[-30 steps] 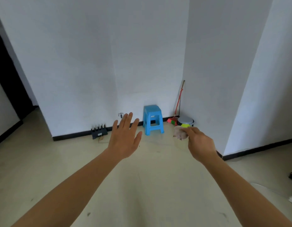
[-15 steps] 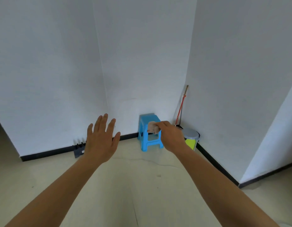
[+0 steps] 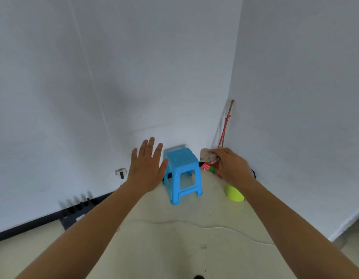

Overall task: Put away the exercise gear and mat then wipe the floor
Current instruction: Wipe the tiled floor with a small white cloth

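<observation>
Two bare arms reach toward a room corner in the head view: the left hand [image 3: 146,168] is flat, its fingers [image 3: 151,146] straight, spread and grasping nothing, just left of a blue plastic stool [image 3: 182,168]. The right hand [image 3: 232,168] pinches a crumpled pale cloth [image 3: 208,155] in curled fingers, held in the air above the floor [image 3: 174,244], to the right of the stool's seat. Behind it a red-handled broom [image 3: 224,130] leans in the corner beside a lime-green bin [image 3: 233,194].

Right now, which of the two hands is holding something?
The right hand: it pinches a crumpled beige cloth, while the left hand is spread flat and holds nothing.
</observation>
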Available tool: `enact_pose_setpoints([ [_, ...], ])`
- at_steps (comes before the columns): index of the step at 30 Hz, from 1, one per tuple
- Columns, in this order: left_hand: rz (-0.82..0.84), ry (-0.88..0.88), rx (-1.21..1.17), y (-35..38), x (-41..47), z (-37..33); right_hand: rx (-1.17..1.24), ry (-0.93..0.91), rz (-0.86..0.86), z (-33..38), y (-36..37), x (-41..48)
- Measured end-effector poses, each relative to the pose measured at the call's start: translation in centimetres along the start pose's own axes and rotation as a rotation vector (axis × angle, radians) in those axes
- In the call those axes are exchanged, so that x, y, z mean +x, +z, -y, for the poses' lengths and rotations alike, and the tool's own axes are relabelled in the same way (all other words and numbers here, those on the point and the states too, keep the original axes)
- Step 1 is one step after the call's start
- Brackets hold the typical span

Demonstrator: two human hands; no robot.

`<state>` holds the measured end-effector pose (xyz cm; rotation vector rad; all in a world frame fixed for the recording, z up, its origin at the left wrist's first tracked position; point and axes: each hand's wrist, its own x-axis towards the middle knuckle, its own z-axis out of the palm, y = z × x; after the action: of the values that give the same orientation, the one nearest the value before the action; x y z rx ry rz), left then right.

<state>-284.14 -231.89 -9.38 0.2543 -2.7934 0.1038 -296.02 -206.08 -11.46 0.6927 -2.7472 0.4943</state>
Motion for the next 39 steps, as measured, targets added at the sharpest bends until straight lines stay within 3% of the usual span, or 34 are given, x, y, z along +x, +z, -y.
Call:
enact_pose_setpoints([
  [8, 0.165, 0.120, -0.002, 11.2, 23.6, 2.5, 0.075, 0.051, 0.043, -5.4, 10.0, 22.3],
  [14, 0.283, 0.132, -0.014, 16.6, 35.4, 8.5, 0.108, 0.102, 0.158, -4.9, 15.4, 36.6],
  [22, 0.371, 0.169, -0.043, 29.8, 52.3, 16.8, 0.073, 0.172, 0.218, -5.0, 27.7, 53.1],
  [31, 0.526, 0.327, -0.106, 41.1, 66.5, 19.3, 0.114, 0.404, 0.318, -8.0, 36.3, 63.5],
  [39, 0.715, 0.253, -0.220, 57.2, 65.7, 16.3, 0.220, 0.525, 0.428, -14.2, 51.0, 64.5],
])
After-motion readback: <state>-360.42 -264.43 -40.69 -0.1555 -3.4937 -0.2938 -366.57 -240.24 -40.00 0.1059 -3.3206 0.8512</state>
